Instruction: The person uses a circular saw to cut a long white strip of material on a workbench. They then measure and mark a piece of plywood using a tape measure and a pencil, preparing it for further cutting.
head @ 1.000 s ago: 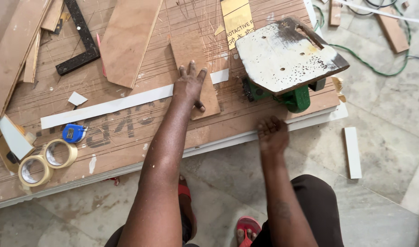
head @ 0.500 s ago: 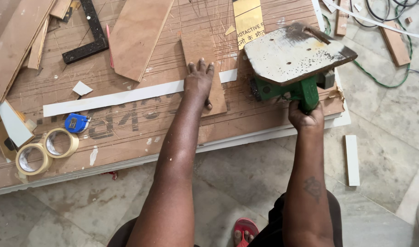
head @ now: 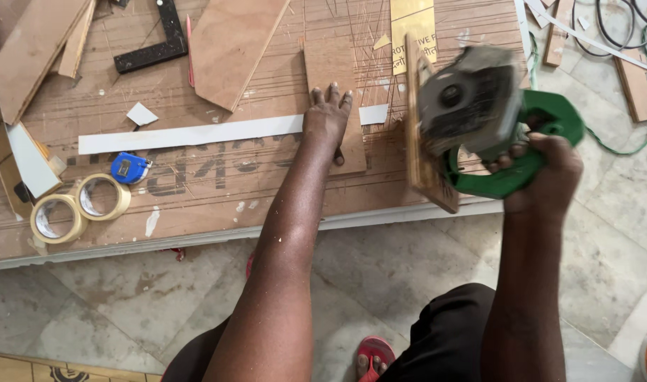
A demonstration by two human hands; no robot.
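Green-handled circular saw point(head: 490, 120), blurred, sits at the right of the frame, lifted off the board and tilted on edge, with the right hand point(head: 543, 166) wrapped tight around its handle. Left hand point(head: 327, 117), fingers spread, presses flat on a small plywood piece point(head: 332, 67) lying at centre on the large scratched plywood sheet point(head: 217, 177), crossing a white strip point(head: 196, 133).

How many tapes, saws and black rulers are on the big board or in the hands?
Tape rolls: 2
Blue tape measure: 1
Green power saw, held in the right hand: 1
Black square ruler: 1
Total: 5
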